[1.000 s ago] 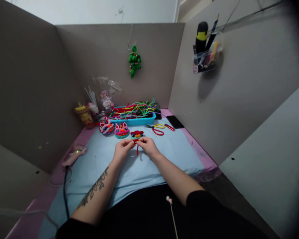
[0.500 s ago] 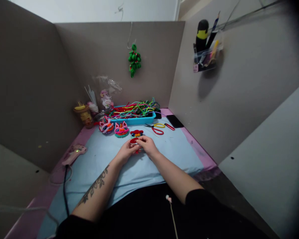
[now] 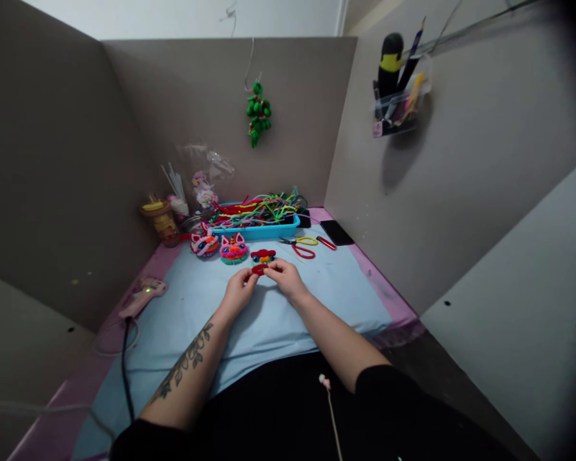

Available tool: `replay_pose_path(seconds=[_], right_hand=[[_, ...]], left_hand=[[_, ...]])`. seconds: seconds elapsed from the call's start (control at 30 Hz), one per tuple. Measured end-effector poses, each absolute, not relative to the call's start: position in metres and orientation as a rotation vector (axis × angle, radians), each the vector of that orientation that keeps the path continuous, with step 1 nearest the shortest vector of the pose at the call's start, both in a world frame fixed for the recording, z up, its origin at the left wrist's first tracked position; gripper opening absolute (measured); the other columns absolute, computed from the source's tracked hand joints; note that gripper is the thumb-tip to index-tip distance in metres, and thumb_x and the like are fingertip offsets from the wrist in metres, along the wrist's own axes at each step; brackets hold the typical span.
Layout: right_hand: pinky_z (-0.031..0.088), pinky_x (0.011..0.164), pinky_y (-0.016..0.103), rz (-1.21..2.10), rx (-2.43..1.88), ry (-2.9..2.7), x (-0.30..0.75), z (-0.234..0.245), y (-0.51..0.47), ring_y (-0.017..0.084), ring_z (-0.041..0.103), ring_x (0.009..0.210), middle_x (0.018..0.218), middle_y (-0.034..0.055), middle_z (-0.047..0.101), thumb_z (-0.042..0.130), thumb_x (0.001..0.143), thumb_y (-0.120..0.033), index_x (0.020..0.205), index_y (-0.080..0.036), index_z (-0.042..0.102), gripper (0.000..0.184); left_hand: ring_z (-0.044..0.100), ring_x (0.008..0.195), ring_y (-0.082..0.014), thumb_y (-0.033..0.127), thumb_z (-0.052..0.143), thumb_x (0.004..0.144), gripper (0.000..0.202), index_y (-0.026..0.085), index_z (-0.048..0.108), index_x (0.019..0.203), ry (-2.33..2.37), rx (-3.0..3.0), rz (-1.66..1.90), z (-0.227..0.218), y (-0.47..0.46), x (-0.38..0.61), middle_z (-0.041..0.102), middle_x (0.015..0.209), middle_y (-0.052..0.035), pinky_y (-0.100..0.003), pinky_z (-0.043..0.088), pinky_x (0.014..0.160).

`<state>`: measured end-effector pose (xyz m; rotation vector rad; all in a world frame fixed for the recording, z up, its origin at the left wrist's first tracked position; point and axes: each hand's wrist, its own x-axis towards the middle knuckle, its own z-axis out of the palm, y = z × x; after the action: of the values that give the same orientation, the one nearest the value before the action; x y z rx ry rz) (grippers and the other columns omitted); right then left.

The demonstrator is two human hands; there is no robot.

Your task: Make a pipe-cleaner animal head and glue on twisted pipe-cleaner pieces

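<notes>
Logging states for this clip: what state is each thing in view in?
left hand, pinching the red pipe-cleaner piece
right hand, pinching the same piece
glue gun, lying flat, green light on
scissors, lying flat
phone, screen dark
blue tray, heaped with pipe cleaners
green ornament, hanging

Blue tray (image 3: 262, 234) of pipe cleaners (image 3: 259, 211) sat at mat's (image 3: 345, 288) 12 o'clock; scissors (image 3: 301, 246) at 1; phone (image 3: 336, 233) at 2; glue gun (image 3: 141, 296) at 9; green ornament (image 3: 258, 114) hung above.
</notes>
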<state>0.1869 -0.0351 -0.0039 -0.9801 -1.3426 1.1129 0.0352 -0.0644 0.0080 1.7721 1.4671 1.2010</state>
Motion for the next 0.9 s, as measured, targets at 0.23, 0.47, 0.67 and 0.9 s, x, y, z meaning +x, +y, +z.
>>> replay_pose_path(seconds=[0.23, 0.47, 0.67, 0.9], right_hand=[[0.040, 0.066, 0.026, 1.094, -0.975, -1.351, 0.191, -0.006, -0.034, 0.014, 0.049, 0.066, 0.067, -0.0003, 0.056, 0.064, 0.066, -0.036, 0.066, -0.017, 0.062, 0.019], [0.038, 0.063, 0.025, 1.126, -0.984, -1.330, 0.189, -0.004, -0.035, 0.012, 0.047, 0.061, 0.063, -0.0012, 0.055, 0.065, 0.065, -0.035, 0.066, -0.017, 0.060, 0.018], [0.038, 0.061, 0.024, 1.144, -0.975, -1.297, 0.188, -0.007, -0.033, 0.011, 0.045, 0.061, 0.063, -0.0018, 0.054, 0.065, 0.064, -0.037, 0.066, -0.017, 0.059, 0.021], [0.038, 0.063, 0.024, 1.157, -0.953, -1.205, 0.186, -0.007, -0.034, 0.011, 0.045, 0.060, 0.062, -0.0027, 0.053, 0.065, 0.064, -0.037, 0.067, -0.017, 0.058, 0.022]], left_hand=[[0.046, 0.060, -0.0134, 0.041, 0.052, 0.074, 0.026, 0.017, 0.057, 0.068, 1.472, 1.697, 1.264, 0.017, -0.068, 0.034, 0.052, 0.060, 0.0008, -0.023, 0.036, 0.058], [0.046, 0.057, -0.0113, 0.038, 0.055, 0.072, 0.024, 0.017, 0.054, 0.062, 1.467, 1.612, 1.336, 0.027, -0.072, 0.035, 0.052, 0.058, 0.0022, -0.022, 0.038, 0.059], [0.046, 0.051, -0.0100, 0.042, 0.055, 0.073, 0.025, 0.016, 0.058, 0.072, 1.432, 1.518, 1.346, 0.018, -0.068, 0.031, 0.054, 0.059, 0.0021, -0.021, 0.038, 0.052], [0.059, 0.067, -0.0150, 0.035, 0.068, 0.062, 0.032, 0.015, 0.063, 0.085, 1.377, 1.602, 1.286, 0.014, -0.066, 0.036, 0.066, 0.077, -0.0040, -0.026, 0.047, 0.063]])
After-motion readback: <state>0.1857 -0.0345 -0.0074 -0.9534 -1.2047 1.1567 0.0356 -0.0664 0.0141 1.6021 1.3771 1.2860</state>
